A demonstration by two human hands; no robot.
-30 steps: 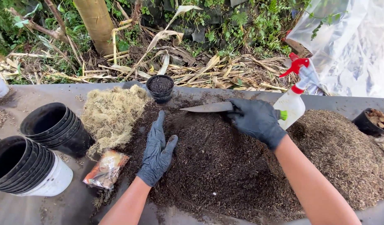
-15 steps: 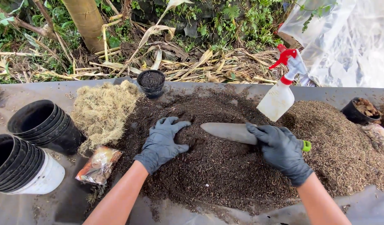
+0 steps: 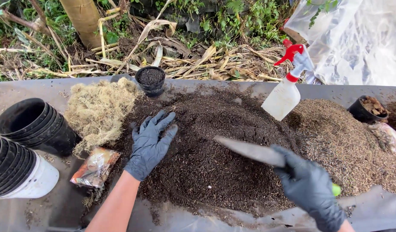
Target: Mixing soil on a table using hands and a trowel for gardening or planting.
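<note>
Two gloved hands work over one landmark, the dark soil heap (image 3: 206, 159) spread across the grey sheet (image 3: 17, 90); the left hand (image 3: 150, 144) lies flat on the heap's left slope, fingers spread wide and palm down, pressing the soil and grasping nothing; the right hand (image 3: 307, 184) hovers over the heap's lower right edge, closed tight around the green handle of a trowel (image 3: 251, 151); the trowel's grey blade juts from that fist toward the heap's middle, its tip just above the soil and well apart from the left hand.

Beyond the heap's far edge stands a small black pot (image 3: 150, 79) filled with soil; left of the heap, touching it, lies a pale clump of dry moss (image 3: 99, 109); below the moss, at the heap's lower left corner, rests a crumpled foil packet (image 3: 95, 167); further left sit stacked black pots (image 3: 30, 126); at the heap's upper right leans a white spray bottle (image 3: 286, 92) with a red trigger; right of the heap spreads a lighter brown pile of husks (image 3: 348, 141).
</note>
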